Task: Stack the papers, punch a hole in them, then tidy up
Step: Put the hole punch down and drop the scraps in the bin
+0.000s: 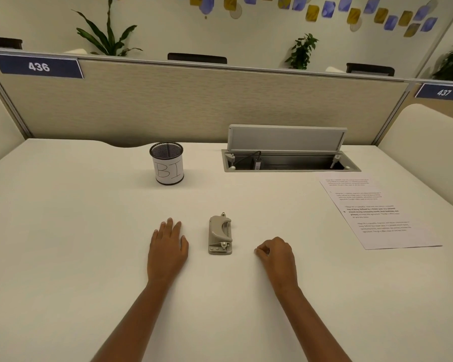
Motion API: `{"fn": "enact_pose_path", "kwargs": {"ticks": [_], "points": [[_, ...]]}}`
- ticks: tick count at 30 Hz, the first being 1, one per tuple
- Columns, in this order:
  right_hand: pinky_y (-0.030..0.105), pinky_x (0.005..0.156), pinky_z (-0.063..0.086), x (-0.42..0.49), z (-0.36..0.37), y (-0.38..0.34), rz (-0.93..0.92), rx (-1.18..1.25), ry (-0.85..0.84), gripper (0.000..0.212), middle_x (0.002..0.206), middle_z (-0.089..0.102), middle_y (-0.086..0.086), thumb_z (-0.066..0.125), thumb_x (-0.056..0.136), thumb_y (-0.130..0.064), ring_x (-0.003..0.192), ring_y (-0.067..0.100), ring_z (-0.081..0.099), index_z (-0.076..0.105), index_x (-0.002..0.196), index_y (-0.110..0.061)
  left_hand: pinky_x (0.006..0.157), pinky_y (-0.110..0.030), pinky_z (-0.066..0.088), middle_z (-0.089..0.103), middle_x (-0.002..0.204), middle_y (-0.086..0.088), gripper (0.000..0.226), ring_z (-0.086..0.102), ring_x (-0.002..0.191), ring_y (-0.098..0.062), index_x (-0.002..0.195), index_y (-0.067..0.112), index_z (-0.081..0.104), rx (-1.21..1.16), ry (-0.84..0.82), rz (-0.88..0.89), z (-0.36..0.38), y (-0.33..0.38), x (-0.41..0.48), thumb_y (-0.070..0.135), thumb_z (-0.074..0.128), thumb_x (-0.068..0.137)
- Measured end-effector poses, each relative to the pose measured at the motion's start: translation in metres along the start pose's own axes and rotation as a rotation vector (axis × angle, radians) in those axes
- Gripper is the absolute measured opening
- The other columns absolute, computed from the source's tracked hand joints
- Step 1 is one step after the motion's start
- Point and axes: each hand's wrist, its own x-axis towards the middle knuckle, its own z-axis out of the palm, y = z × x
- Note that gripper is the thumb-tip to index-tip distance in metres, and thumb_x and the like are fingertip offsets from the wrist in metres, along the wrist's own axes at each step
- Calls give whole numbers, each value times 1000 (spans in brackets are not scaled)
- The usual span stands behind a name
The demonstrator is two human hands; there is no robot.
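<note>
Left hand [168, 244] lies flat, palm down on the desk [76, 244], fingers straight and spread slightly, holding nothing. Right hand [276, 253] rests on the desk too, fingers curled in toward the thumb in a loose fist; cannot tell if anything small is pinched there, nothing visible in it. Both forearms bare.

Hole punch [220, 235] sits between the two hands, closer to the left one, touching neither. Grey-beige, looks like metal or hard plastic, small rectangular base with an arched lever on top, a screw or pin at its far end.

Papers [377, 210] lie flat well off to the right of the right hand and farther away, white with several blocks of printed text, too small to read; one block looks bold. Whether one sheet or several, cannot tell.

Beyond the left hand, a round black wire-mesh cup [167, 163] stands upright, wrapped in white paper with handwritten "BI".

Beyond the right hand, a rectangular cable hatch [285, 163] in the desk, grey lid tilted up, a cable inside.

Desk surface smooth, off-white, matte. Behind it a beige fabric-textured partition [194, 105] with blue tags reading "436" [38, 66] and "437" [443, 92].
</note>
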Motion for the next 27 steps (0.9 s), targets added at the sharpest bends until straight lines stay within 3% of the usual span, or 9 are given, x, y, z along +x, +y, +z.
{"fn": "enact_pose_path", "kwargs": {"ticks": [7,8,11,14,17,19,20,24,27], "points": [[30,62,37,-5,3,-7,-149,-349,24,12,94,60,12,49,88,-4,82,23,52,59,84,-2,116,-39,19,31,150,-14,45,27,140,-27,136,8,39,2,5,1,0,0,0,17,41,92],[28,54,34,-6,2,-9,-206,-399,60,6,82,62,13,63,77,2,69,22,53,60,73,-2,116,-39,19,32,150,-14,45,27,140,-28,136,8,39,-3,5,0,0,0,0,17,41,92],[23,31,28,-7,1,-13,-227,-460,63,40,44,53,4,87,29,4,36,16,50,52,41,-10,116,-40,19,32,150,-15,44,28,139,-28,135,7,40,-17,8,-2,-1,1,0,16,42,92],[20,29,32,-4,2,-11,-228,-371,-10,43,41,50,1,88,21,1,34,14,48,50,38,-12,116,-40,19,33,149,-15,44,28,139,-28,134,6,41,-20,12,3,-1,1,0,15,42,92],[24,37,40,-2,-1,-9,-145,-166,-66,35,48,54,5,85,34,5,43,17,53,55,45,-9,115,-40,20,34,148,-16,43,30,138,-29,134,5,42,-21,17,4,-1,0,0,15,42,91],[28,56,42,1,-4,-2,-98,-37,-100,17,64,56,11,68,71,0,63,22,52,56,60,-6,115,-41,20,35,148,-17,43,31,138,-29,133,4,43,-21,21,4,-1,1,0,14,43,91],[27,58,37,5,-7,2,-49,64,-89,21,66,52,11,57,82,-4,65,21,46,51,62,-7,115,-41,20,35,148,-17,43,31,138,-29,133,4,43,-20,23,4,-1,1,0,14,43,91],[24,52,25,14,-20,14,163,478,-130,40,56,35,3,52,89,-8,55,16,29,34,53,-14,116,-40,19,34,148,-16,43,29,139,-29,134,5,42,-21,14,4,-2,0,0,15,42,92],[24,61,38,18,-26,12,334,762,-204,29,64,41,6,52,89,-7,62,17,38,45,61,-9,115,-39,19,35,148,-16,43,30,138,-29,133,5,42,-24,13,15,-3,-1,0,15,42,91]]}}
